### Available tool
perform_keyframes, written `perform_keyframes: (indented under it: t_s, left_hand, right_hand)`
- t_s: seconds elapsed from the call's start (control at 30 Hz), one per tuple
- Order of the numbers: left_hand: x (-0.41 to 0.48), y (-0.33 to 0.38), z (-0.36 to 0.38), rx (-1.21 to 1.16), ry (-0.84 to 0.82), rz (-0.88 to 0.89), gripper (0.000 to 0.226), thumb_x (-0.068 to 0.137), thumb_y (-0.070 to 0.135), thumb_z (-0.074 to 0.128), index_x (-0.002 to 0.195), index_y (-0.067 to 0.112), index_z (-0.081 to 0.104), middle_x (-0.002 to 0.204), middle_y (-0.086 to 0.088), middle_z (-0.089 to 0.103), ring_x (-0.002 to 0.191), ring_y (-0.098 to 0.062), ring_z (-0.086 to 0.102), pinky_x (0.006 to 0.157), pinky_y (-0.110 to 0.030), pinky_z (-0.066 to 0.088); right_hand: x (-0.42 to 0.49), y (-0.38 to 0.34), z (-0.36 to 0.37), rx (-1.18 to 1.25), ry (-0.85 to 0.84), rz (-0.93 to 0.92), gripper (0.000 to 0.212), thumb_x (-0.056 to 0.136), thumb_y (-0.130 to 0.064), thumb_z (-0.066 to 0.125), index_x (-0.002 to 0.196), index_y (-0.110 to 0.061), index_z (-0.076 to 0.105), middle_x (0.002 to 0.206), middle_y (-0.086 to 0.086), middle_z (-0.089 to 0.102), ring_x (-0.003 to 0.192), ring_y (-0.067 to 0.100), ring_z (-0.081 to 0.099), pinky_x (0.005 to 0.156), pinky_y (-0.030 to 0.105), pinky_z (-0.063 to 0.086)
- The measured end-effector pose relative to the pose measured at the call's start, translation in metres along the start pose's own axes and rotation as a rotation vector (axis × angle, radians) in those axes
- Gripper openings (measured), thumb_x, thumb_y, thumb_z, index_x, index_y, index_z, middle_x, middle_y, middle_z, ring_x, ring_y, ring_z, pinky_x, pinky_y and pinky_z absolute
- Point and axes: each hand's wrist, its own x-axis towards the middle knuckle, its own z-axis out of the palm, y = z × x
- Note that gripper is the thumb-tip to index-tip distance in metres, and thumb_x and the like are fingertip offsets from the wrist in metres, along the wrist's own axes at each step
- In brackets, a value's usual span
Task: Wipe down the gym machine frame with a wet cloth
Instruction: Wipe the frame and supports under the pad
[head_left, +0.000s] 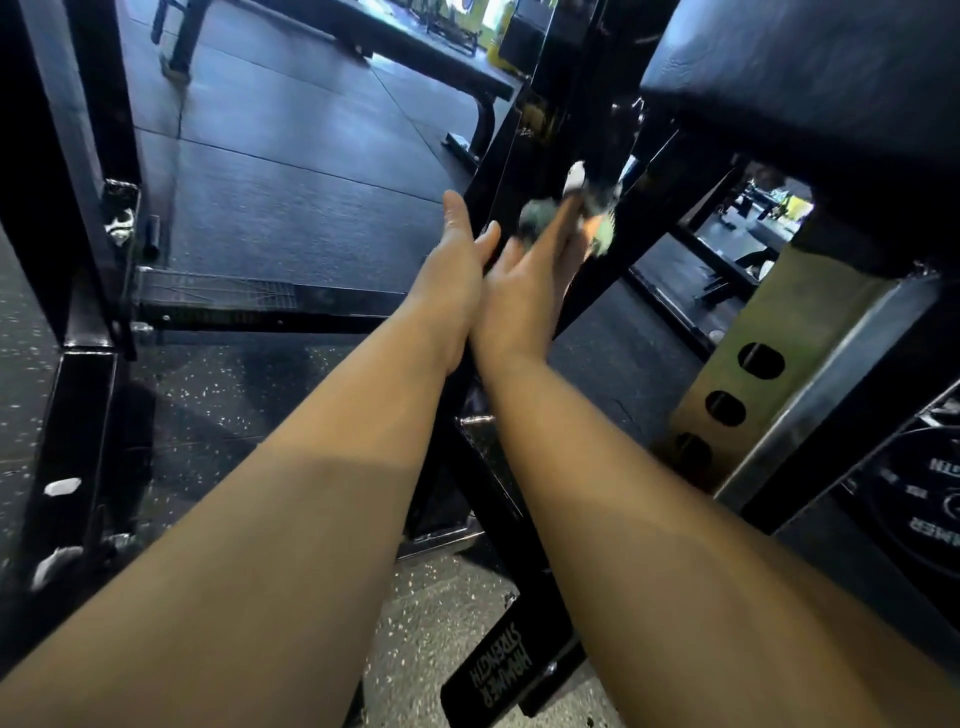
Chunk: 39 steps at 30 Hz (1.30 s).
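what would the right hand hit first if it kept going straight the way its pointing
Probably the black frame joint just under the seat pad: the right hand, cloth ahead of it, points up along the slanted beam. Depth is unclear.
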Motion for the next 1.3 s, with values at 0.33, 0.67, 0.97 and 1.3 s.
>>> perform_keyframes:
  t_s: [0.33,0.67,0.97,1.3]
  left_hand:
    - [0.003,-0.005,-0.008,0.056,-0.021,-0.071,0.086,0.079,0.081,0.003,0.131,0.036,0.054,0.139,-0.002,0.051,0.131,-0.023,0.043,0.112,-0.048,0.027]
    - [-0.012,-0.008,-0.005,0.101,-0.019,-0.095,0.073,0.085,0.074,-0.002,0.141,0.045,0.034,0.154,0.002,0.029,0.141,-0.021,0.025,0.113,-0.046,0.011]
    - [-0.014,-0.009,0.002,0.054,-0.029,-0.036,0.07,0.093,0.064,0.003,0.141,0.031,0.043,0.14,0.004,0.049,0.122,-0.008,0.046,0.091,-0.024,0.043]
    - [-0.013,-0.011,-0.001,-0.024,-0.016,-0.072,0.072,0.091,0.068,0.008,0.141,0.03,0.043,0.143,0.001,0.047,0.136,-0.018,0.037,0.114,-0.032,0.023]
  right_hand:
    - [0.036,-0.026,0.001,0.017,0.058,-0.105,0.059,0.101,-0.021,0.039,0.152,-0.02,0.011,0.157,0.004,0.016,0.142,0.019,0.023,0.114,0.038,0.025]
    - [0.046,-0.027,-0.01,-0.072,0.014,-0.07,0.055,0.102,-0.014,0.038,0.151,-0.009,0.013,0.15,0.013,0.03,0.134,0.026,0.037,0.105,0.032,0.031]
    - [0.023,-0.016,-0.013,-0.065,-0.017,-0.173,0.062,0.098,-0.01,0.043,0.152,-0.016,0.013,0.152,0.008,0.028,0.139,0.022,0.028,0.113,0.036,0.028]
    - [-0.002,0.0,-0.013,0.026,-0.112,-0.015,0.063,0.099,-0.006,0.039,0.152,-0.02,0.009,0.146,-0.005,0.03,0.134,0.005,0.029,0.096,0.002,0.02]
